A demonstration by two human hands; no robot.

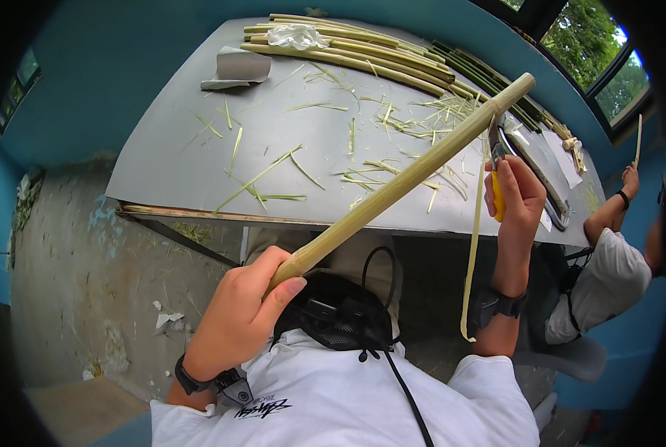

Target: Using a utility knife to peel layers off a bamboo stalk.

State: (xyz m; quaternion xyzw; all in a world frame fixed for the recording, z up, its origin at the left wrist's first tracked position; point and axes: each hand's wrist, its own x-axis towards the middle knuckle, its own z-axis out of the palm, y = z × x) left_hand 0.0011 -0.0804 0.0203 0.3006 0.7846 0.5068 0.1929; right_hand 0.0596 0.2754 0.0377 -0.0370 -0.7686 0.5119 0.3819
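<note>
A pale green bamboo pole [403, 182] slants from my lap up over the table to the far right. My left hand [255, 294] is wrapped round its near end. In my right hand [519, 195] is a utility knife [498, 179] with a yellow handle, its blade against the pole near the far end. A long, thin bamboo strip [473, 261] hangs down from the blade area beside my right wrist; whether it is still joined to the pole I cannot tell.
The grey table [191, 164] carries scattered bamboo shavings [273, 171], a brown cardboard piece [236, 68], crumpled white plastic [295, 36] and a stack of bamboo poles [377, 59]. A curved metal tool [534, 164] lies at the right. Another person [604, 276] holds a stick there.
</note>
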